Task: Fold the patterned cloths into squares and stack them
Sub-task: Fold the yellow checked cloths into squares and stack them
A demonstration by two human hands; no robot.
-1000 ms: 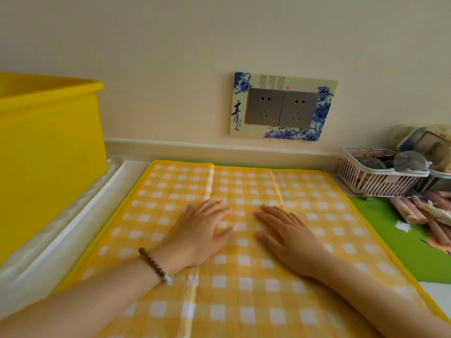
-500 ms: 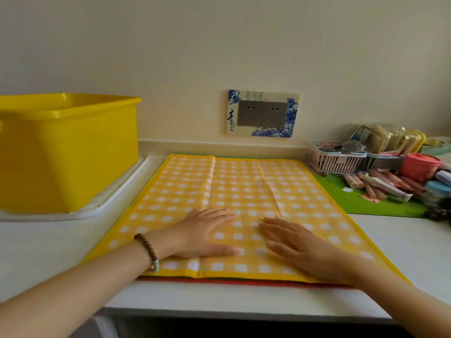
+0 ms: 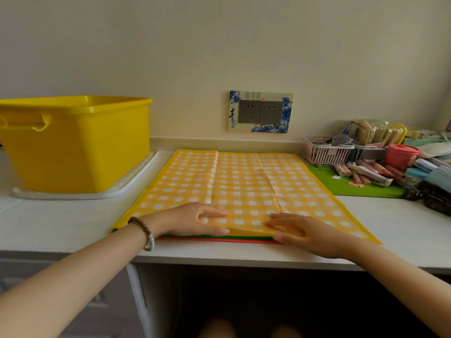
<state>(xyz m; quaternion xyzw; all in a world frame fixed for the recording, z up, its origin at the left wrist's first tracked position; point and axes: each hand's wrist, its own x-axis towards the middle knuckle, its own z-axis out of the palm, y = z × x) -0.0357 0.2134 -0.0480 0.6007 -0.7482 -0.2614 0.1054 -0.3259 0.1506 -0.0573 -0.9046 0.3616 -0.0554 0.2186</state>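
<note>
Head view: a thin yellow checked cloth (image 3: 244, 181) with white squares and a plain yellow border lies flat and creased on the smooth white counter (image 3: 61, 225), on top of a stack of cloths whose green and red edges (image 3: 219, 239) show at the near side. The left hand (image 3: 192, 220), with a bead bracelet (image 3: 144, 230) at the wrist, pinches the near edge with fingers above and thumb below. The right hand (image 3: 310, 236) does the same with its fingers nearly straight. A glossy yellow plastic tub (image 3: 78, 147) stands to the left.
</note>
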